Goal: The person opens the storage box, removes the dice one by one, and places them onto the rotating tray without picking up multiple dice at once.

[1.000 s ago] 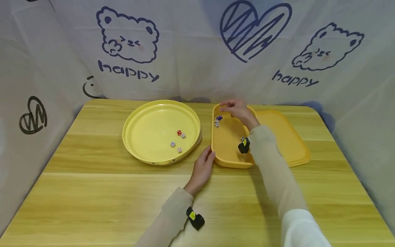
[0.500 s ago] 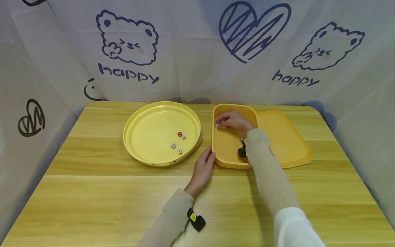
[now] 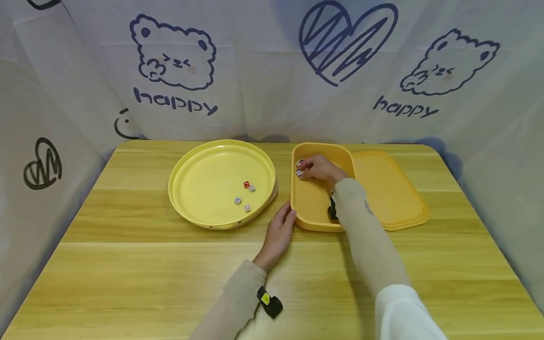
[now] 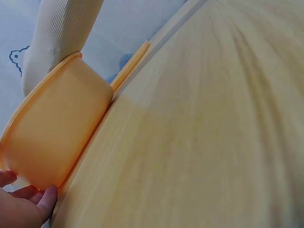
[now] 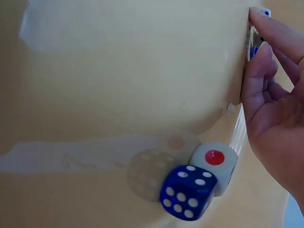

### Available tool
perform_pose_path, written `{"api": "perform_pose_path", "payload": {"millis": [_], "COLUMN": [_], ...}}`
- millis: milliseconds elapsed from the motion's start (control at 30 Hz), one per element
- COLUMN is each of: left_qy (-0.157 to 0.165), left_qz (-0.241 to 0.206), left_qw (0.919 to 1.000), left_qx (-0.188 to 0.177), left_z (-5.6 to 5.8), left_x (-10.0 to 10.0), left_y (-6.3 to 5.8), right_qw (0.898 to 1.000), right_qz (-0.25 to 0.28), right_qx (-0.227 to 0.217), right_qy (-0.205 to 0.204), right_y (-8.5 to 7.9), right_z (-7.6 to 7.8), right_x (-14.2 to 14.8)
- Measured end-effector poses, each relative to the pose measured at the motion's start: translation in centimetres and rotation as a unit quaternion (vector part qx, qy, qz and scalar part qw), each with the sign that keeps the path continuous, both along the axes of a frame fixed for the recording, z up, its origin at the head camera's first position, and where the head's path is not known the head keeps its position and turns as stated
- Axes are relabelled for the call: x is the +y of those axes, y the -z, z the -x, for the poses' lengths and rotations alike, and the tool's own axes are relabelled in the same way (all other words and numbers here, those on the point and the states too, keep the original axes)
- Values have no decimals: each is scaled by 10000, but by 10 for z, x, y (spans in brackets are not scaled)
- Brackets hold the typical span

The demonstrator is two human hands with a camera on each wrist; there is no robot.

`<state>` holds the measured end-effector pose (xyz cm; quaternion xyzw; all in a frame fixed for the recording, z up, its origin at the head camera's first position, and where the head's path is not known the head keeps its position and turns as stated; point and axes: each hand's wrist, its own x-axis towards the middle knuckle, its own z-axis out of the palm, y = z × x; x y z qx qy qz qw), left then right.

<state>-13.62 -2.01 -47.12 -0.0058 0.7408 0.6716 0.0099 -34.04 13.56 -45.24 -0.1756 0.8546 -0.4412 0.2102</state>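
My left hand (image 3: 278, 231) rests against the near left corner of a yellow-orange box (image 3: 320, 226), its fingers along the wall and thumb near the base. Inside the box, my right hand (image 3: 318, 167) reaches to the far left wall. Its fingertips are right at a white die (image 3: 299, 174), with another die (image 3: 300, 162) just behind. In the right wrist view, thumb and index finger stand apart, partly covering these dice. Also inside lie a blue die (image 5: 187, 192) and a white die (image 5: 218, 159) with a red pip, touching or nearly so.
Left of the box stands a round yellow tray (image 3: 208, 184). It holds a red die (image 3: 247, 184) and several white dice (image 3: 237, 200). A flat orange lid (image 3: 393, 193) lies right of the box. A white cloth (image 3: 255, 71) hangs behind the wooden table (image 3: 170, 283).
My right hand has come down from the box's far rim to the dice at the left wall, then shifted slightly. My left hand stays at the box corner.
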Motion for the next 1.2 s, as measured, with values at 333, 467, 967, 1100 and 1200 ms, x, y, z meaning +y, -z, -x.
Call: {"api": "perform_pose_path", "payload": {"millis": [333,467,967,1100,1200], "left_qy": [62,64,121,109,92], "left_qz": [-50,-26,-41,-106,-155], "left_qw": [10000,10000,9999,9999,9998], "left_qx": [-40,-60,-55,-5,33], "left_z": [-1,-1,-2,-1,1], "left_x": [4,5,1,0,0], "left_y": [3,4,-2,-3,0], "right_qw": [9981,9971,9948,9907,9884], "right_qz": [-271,-22,-563,-647,-680], "right_qx": [-290,-403,845,1198,1359], "right_qy": [471,651,32,-28,-43], "right_y": [-4,-6,-37,-52,-61], "right_z": [-9,-11,-21,-27,-32], "right_x": [1,3,-2,-9,-17]}}
